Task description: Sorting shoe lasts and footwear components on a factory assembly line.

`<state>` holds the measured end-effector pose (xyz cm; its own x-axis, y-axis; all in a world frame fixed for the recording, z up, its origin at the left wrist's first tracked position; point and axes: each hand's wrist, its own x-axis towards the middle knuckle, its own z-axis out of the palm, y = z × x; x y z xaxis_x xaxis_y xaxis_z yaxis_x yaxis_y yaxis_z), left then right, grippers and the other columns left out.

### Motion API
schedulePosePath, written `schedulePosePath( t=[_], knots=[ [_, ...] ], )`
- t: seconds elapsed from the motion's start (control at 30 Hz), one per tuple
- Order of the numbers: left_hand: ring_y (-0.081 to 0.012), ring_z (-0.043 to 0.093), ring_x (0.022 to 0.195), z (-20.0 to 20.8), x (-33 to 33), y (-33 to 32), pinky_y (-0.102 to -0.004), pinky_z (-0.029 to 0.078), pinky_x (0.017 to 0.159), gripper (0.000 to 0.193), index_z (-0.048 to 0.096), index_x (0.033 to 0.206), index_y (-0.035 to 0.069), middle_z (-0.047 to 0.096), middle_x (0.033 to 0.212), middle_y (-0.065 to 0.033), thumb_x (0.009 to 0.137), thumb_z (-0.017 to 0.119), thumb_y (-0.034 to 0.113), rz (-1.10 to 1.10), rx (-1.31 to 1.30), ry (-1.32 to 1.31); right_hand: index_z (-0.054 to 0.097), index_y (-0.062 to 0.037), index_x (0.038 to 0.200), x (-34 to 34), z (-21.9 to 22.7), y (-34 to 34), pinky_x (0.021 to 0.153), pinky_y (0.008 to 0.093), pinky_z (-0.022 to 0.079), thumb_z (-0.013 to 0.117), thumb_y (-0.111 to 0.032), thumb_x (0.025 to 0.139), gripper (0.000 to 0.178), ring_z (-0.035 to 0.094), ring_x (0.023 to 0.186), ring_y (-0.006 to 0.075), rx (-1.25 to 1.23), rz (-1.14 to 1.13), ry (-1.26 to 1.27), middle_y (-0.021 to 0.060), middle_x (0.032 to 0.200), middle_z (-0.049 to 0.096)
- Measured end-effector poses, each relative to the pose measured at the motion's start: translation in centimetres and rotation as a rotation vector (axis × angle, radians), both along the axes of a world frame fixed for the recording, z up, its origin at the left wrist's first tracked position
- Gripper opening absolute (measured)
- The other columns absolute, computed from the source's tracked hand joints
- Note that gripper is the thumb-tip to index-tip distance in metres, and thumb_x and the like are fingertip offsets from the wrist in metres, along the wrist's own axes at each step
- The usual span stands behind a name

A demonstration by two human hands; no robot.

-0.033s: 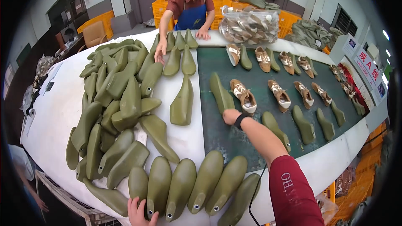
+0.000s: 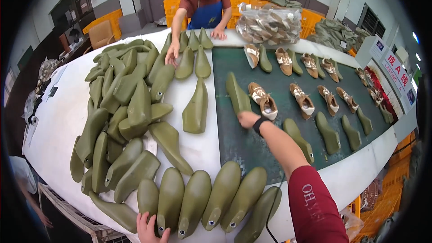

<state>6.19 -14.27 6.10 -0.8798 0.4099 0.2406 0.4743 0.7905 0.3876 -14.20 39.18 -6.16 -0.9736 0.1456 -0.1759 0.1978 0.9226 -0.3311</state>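
At the lower edge my left hand is closed around the heel end of a green shoe last, the leftmost of a row of lasts lying side by side. My right hand reaches over the dark green belt, its fingers curled at the near end of another green last; they are slightly blurred and partly hidden. A brown and white sneaker lies just right of that last. More sneakers and lasts lie in rows along the belt.
A large heap of green lasts covers the table's left. Across the table, a co-worker's hand touches the lasts there. A clear bag of shoes sits at the far edge. A black cord hangs near my right arm.
My right hand and the last beside it have shifted slightly farther away on the belt. My left hand stays where it was. The whole view has moved a little.
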Motion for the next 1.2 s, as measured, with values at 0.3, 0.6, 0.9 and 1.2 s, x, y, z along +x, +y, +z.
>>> schedulePosePath(
  t=[0.3,0.6,0.9,1.2],
  knots=[
    [-0.0419,0.043,0.117,0.3,-0.9,1.0,-0.0472,0.036,0.099,0.048,0.055,0.116,0.001,0.049,0.125,-0.0215,0.074,0.072,0.018,0.028,0.000,-0.025,0.036,-0.0228,0.138,-5.1,7.9,-10.6,0.094,0.0471,0.042,0.062,-0.037,0.080,0.066,0.043,0.121,0.0365,-0.200,0.074,0.206,0.0162,0.134,0.040],
    [-0.0423,0.042,0.118,-1.0,-0.8,0.2,-0.0481,0.035,0.100,0.049,0.056,0.117,0.004,0.048,0.127,-0.0210,0.074,0.072,0.020,0.028,0.032,-0.029,0.052,-0.0193,0.126,-3.1,5.6,-19.6,0.091,0.0552,0.038,0.050,-0.018,0.087,0.039,0.041,0.121,0.0404,0.440,0.176,0.325,0.0170,0.137,0.038],
    [-0.0443,0.041,0.121,-1.4,-0.8,-0.2,-0.0492,0.036,0.099,0.055,0.057,0.109,0.001,0.049,0.124,-0.0187,0.060,0.076,0.017,0.061,0.034,-0.015,0.042,-0.0107,0.122,-6.5,4.0,-17.0,0.075,0.0422,0.051,0.059,-0.014,0.080,0.045,0.064,0.082,0.0366,-0.214,0.235,0.522,0.0179,0.088,0.066],
    [-0.0423,0.043,0.120,-2.0,-1.0,-0.4,-0.0468,0.038,0.097,0.050,0.059,0.108,0.000,0.051,0.123,-0.0178,0.063,0.077,0.016,0.070,0.059,0.043,0.022,0.0087,0.139,1.7,7.7,-26.7,0.068,0.0373,0.053,0.067,-0.043,0.074,0.095,0.065,0.071,0.0317,-0.193,0.323,-0.072,0.0226,0.089,0.065]
  ],
)
